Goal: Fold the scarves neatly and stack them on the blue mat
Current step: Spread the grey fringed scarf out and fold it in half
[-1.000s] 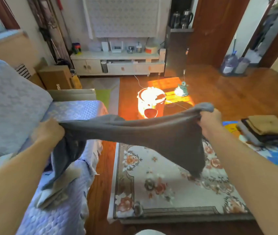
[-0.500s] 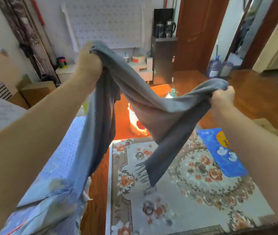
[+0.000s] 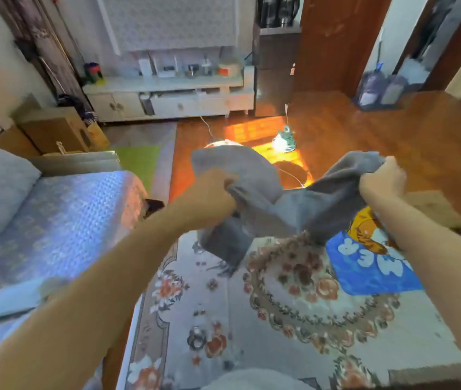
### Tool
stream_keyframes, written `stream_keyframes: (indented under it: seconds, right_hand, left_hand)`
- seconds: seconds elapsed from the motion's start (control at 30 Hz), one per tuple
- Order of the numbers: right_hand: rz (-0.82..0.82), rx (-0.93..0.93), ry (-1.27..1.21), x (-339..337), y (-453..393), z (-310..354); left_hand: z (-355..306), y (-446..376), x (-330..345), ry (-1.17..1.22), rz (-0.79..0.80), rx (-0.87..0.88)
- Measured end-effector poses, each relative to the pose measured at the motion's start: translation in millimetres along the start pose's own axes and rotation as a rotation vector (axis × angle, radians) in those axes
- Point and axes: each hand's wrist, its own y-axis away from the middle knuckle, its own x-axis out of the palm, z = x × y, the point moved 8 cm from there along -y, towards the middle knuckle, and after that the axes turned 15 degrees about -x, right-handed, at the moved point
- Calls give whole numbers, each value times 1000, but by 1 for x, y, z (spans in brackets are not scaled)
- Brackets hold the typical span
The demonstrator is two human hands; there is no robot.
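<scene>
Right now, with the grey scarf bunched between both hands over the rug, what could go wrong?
1. The scarf is crumpled between the left hand and right hand; folding it from this grip would likely leave creases.
2. Its fringed end hangs low toward the rug and could drag.
3. A glowing heater stands on the floor just beyond; a wide swing might bring the cloth near it.

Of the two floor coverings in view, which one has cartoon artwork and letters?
The blue mat by the right forearm; the larger floral rug beneath shows only flowers.
</scene>
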Motion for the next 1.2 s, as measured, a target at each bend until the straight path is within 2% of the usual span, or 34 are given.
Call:
stream_keyframes:
  seconds: [0.07, 0.13, 0.23, 0.33, 0.4, 0.5, 0.6, 0.73, 0.8, 1.03, 1.13, 1.2]
  right_hand:
    - [169, 67, 171, 21, 5, -82]
    - [316, 126, 266, 37, 17, -152]
    - [541, 116, 445, 60, 39, -218]
    - [743, 65, 564, 73, 65, -256]
    - [831, 39, 657, 76, 75, -280]
    - [939, 139, 774, 68, 90, -316]
    - [937, 97, 846, 40, 104, -296]
    - [771, -75, 637, 4, 120, -264]
    - [701, -89, 551, -14, 124, -263]
    - [255, 37, 126, -62, 116, -218]
    - [216, -12, 8, -68, 101, -207]
    - [245, -36, -35, -68, 89, -217]
  left_hand:
    - [41, -4, 112, -169, 248, -146]
    - [83, -1, 200, -228, 377, -243]
    - [137, 24, 292, -350, 518, -388]
    - [169, 54, 343, -460, 702, -407]
    - [177, 56, 351, -370, 713, -425]
    - [179, 44, 349, -220, 656, -475]
    - [186, 23, 358, -225, 600, -471]
    - [184, -8, 396, -305, 644, -377]
    - [170, -24, 419, -299, 662, -309]
    - [16, -39, 468, -39, 765, 23]
    - [-54, -28, 467, 44, 916, 176]
    - [-80, -20, 471, 60, 954, 201]
